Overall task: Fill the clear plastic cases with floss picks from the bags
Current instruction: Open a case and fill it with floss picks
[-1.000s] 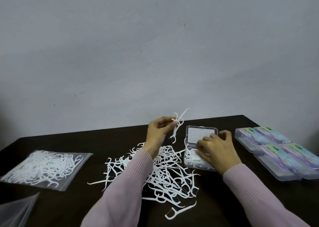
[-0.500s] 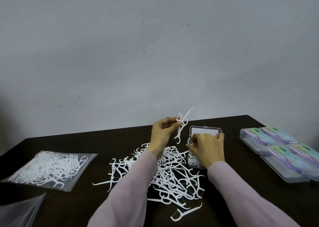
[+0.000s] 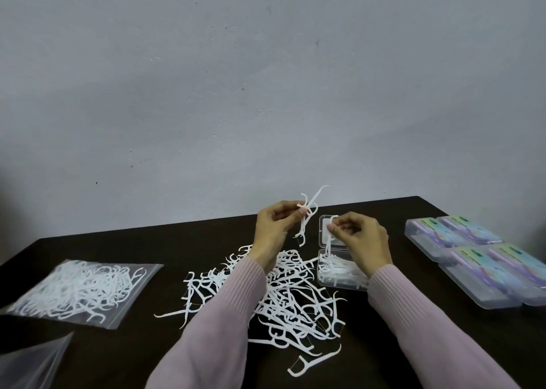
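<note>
A clear plastic case [image 3: 339,280] stands open on the dark table, partly filled with white floss picks, its lid [image 3: 325,226] raised behind. My right hand [image 3: 360,240] hovers over it and pinches one floss pick [image 3: 328,240] that hangs down into the case. My left hand [image 3: 273,229] is raised to the left of the lid and pinches a small bunch of picks [image 3: 307,214]. A loose pile of picks [image 3: 283,294] lies under my left forearm. A clear bag of picks [image 3: 79,288] lies at the left.
Several closed cases with purple and teal labels [image 3: 484,255] are grouped at the table's right edge. Another clear bag [image 3: 29,359] shows at the bottom left corner. One stray pick [image 3: 313,362] lies near the front. A grey wall stands behind the table [image 3: 165,240].
My right hand has lifted off the case and now pinches a single pick above it. My left hand still holds its bunch at about the same spot.
</note>
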